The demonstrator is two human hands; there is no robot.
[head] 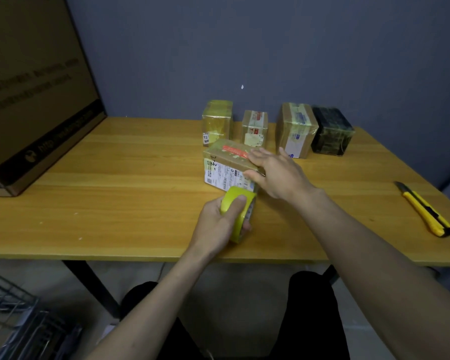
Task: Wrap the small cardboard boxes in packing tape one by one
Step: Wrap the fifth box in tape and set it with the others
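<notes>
Judging by the row at the back, most of the job looks done already: four small boxes are lined up near the wall, a yellowish one (217,122), a labelled one (254,128), a bigger brown one (296,129) and a black one (331,131), and all four appear glossy with tape. Whether any of them needs more passes can't be told from here.

One box is being worked on right now. The current box (229,165) is set on the wooden table (115,193) just in front of that row, roughly mid-table. It's lying flat, long axis running left to right with the right end angled a bit toward the near edge, and its shipping-label side is turned toward the person. A red strip is seen on top.

It's being held down by the right hand (278,175), fingers mostly straight and spread across the top right corner, thumb down on the front face, so more of a press than a real grab. The yellow tape roll (238,213) is gripped firmly in the left hand (218,224), fingers curled around the rim, right up against the box's lower front corner. Probably a wrap is in progress or just being started.

A yellow utility knife (424,209) is left well off to the right, untouched. A large carton (34,94) is parked at the far left.
</notes>
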